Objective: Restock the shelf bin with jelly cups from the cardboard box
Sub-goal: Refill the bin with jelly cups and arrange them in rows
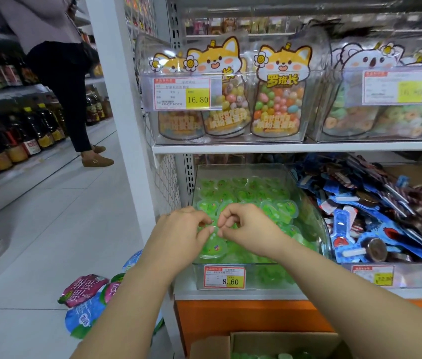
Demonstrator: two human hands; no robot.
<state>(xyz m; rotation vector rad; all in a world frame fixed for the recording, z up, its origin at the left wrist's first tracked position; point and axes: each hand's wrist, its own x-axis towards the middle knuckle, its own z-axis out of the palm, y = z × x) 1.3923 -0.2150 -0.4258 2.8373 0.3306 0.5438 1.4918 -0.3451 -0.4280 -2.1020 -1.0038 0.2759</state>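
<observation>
Both arms reach forward over the bin point(277, 277). The left hand point(182, 229) and right hand point(247, 229) meet, and their curled fingers pinch one green cup point(213, 243) just below them, above the other cups.

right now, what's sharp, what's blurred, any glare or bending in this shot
Head view: the left hand, right hand and the jelly cup they pinch are sharp, as is the 8.60 price tag; the upper right price tag is smeared and washed out; the white upright leans, wide-angle bending.
</observation>
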